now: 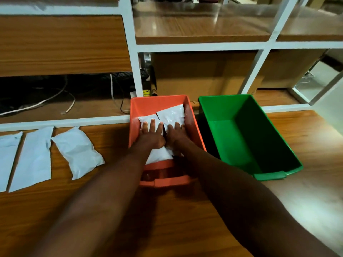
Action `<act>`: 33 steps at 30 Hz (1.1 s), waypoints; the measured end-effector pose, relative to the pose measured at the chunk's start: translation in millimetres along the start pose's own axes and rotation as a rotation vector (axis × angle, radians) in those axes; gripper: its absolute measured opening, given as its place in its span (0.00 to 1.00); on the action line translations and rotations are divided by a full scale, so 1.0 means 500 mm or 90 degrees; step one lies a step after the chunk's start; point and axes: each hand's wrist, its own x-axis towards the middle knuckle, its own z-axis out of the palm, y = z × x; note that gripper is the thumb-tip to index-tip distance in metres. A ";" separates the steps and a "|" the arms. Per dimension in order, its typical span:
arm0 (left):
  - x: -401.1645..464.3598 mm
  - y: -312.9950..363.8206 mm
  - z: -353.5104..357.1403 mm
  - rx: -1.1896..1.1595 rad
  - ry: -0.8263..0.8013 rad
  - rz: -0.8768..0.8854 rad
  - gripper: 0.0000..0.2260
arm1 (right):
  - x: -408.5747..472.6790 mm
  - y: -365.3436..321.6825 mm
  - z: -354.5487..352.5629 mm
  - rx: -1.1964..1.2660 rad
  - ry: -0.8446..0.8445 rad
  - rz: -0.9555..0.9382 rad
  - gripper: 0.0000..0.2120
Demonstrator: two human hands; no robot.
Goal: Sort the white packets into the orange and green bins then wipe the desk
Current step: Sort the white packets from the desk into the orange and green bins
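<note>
An orange bin [138,108] stands on the wooden desk at centre, with white packets inside. My left hand [151,133] lies flat with straight fingers on one packet [147,118] in the bin. My right hand [174,132] presses flat on a second packet [172,114] beside it. A third packet [159,156] shows under my wrists. The green bin [259,169] stands just right of the orange one with nothing visible inside. Three more white packets lie on the desk at left: one plump [78,151], one flat [34,160], one at the frame edge [7,160].
A white-framed shelf unit [133,58] with wooden panels rises behind the desk. Cables [61,95] and a dark keyboard [122,76] sit in its lower left opening. Cardboard boxes [204,75] fill the opening behind the bins. Bare desk [167,219] lies in front.
</note>
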 end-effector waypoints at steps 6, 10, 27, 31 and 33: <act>0.009 -0.005 0.004 0.009 -0.003 0.008 0.30 | -0.038 0.004 0.003 -0.025 -0.039 0.014 0.28; 0.001 -0.014 -0.006 0.007 0.009 0.041 0.33 | -0.033 -0.010 -0.027 -0.008 -0.086 -0.019 0.31; -0.319 -0.011 -0.081 -0.076 0.444 0.124 0.29 | -0.334 0.001 -0.118 0.265 0.439 -0.235 0.20; -0.415 -0.041 -0.049 -0.113 0.470 0.077 0.29 | -0.399 -0.055 -0.075 0.317 0.438 -0.277 0.21; -0.459 -0.069 -0.024 -0.126 0.477 0.057 0.29 | -0.435 -0.082 -0.053 0.345 0.421 -0.296 0.23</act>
